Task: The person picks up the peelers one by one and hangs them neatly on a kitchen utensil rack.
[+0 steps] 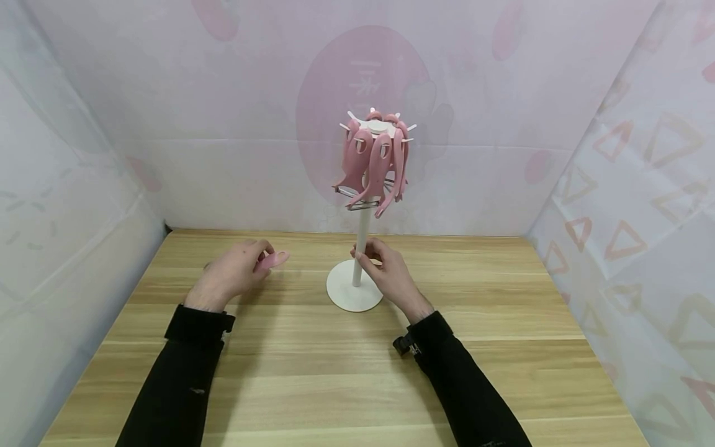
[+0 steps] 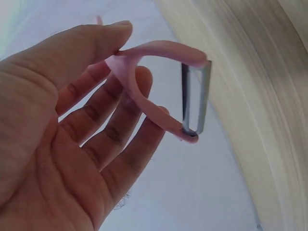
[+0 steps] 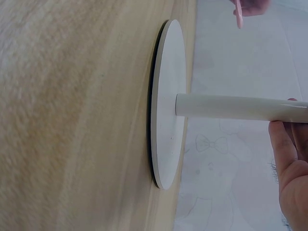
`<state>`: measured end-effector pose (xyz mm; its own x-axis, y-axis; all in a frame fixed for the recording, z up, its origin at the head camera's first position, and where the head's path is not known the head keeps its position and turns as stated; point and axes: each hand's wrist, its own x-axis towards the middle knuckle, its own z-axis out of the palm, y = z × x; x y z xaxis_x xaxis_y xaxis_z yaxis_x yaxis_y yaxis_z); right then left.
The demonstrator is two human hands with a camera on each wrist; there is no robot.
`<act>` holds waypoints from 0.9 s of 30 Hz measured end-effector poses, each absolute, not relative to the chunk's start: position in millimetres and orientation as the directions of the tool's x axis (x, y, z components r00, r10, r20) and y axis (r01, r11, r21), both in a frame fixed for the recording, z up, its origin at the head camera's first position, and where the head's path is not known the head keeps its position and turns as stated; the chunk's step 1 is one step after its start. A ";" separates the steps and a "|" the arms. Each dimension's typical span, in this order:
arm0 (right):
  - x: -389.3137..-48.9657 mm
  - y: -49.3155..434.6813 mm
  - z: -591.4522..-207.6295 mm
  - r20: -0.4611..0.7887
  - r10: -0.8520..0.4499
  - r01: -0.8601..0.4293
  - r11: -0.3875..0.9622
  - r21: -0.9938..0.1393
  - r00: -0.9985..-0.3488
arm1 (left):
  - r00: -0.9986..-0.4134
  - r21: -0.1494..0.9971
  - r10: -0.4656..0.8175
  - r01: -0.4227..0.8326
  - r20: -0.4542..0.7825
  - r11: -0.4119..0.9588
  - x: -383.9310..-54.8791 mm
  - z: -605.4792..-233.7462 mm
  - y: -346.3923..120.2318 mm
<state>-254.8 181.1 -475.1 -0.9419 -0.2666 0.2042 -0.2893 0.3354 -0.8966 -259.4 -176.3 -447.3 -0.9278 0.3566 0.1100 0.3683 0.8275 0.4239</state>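
Between thumb and fingers, my left hand pinches a pink Y-shaped peeler above the left part of the table; its metal blade faces away from the palm. A hole shows at the handle's end in the head view. My right hand grips the white pole of an upright stand, thumb on the near side. Its round white base sits on the table. Several more pink peelers hang by their handle holes from the prongs around the stand's top, blades downward.
The wooden tabletop runs back to a pale printed cloth wall. Similar cloth walls stand at the left and right. The peelers on the stand hang just above my right hand.
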 end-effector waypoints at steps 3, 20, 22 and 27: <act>-254.4 181.4 -474.5 0.202 -0.268 -0.287 0.331 -0.899 -0.942 | -0.926 0.424 0.356 0.374 0.126 0.824 -259.5 -445.6 -174.4; -257.5 181.7 -477.7 0.228 -0.277 -0.316 0.335 -0.888 -0.933 | -0.924 0.452 0.311 0.379 0.221 0.807 -257.1 -434.2 -166.5; -257.7 181.4 -477.9 0.230 -0.275 -0.318 0.338 -0.886 -0.933 | -0.925 0.451 0.303 0.377 0.230 0.809 -257.4 -432.4 -164.2; -258.3 180.9 -478.6 0.234 -0.272 -0.322 0.350 -0.880 -0.934 | -0.929 0.483 0.278 0.366 0.245 0.795 -260.7 -427.6 -157.2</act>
